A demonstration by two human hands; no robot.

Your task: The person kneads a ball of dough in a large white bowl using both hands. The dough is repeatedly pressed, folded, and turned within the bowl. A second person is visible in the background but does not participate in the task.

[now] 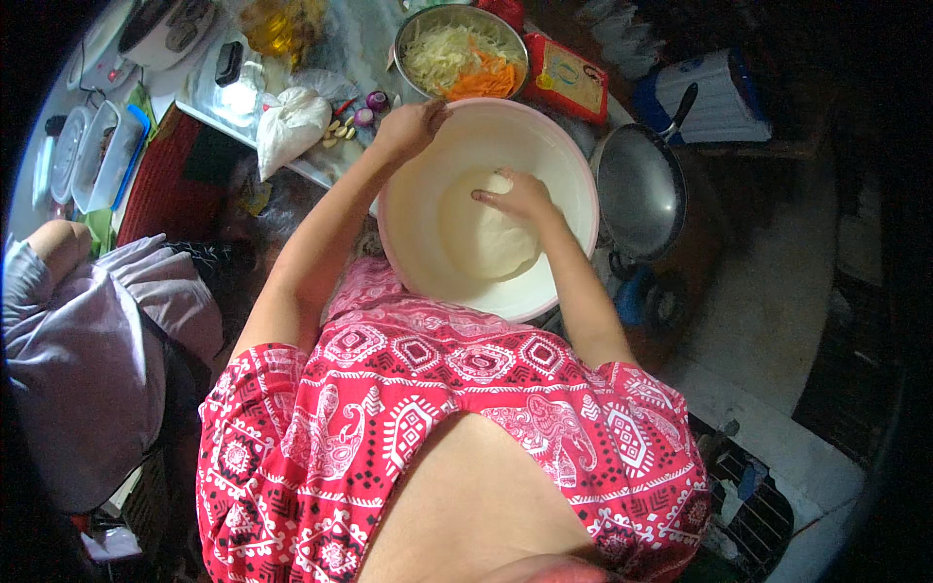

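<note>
A deep white plastic basin (415,240) with a pink rim sits against the front of my red patterned clothing. Inside it lies a smooth, pale mass of dough (496,248). My left hand (412,130) grips the basin's far left rim, its fingers curled over the edge. Down in the basin, my right hand (519,195) rests on the upper part of the dough. Its thumb stands apart from the fingers, and the fingertips are partly hidden against the dough.
Beyond the basin stand a metal bowl (466,51) of shredded cabbage and carrot and a red packet (567,79). A frying pan (641,193) lies to the right. At left are a knotted white bag (291,124), red onions (370,106), plastic containers (106,157) and a seated person (95,350).
</note>
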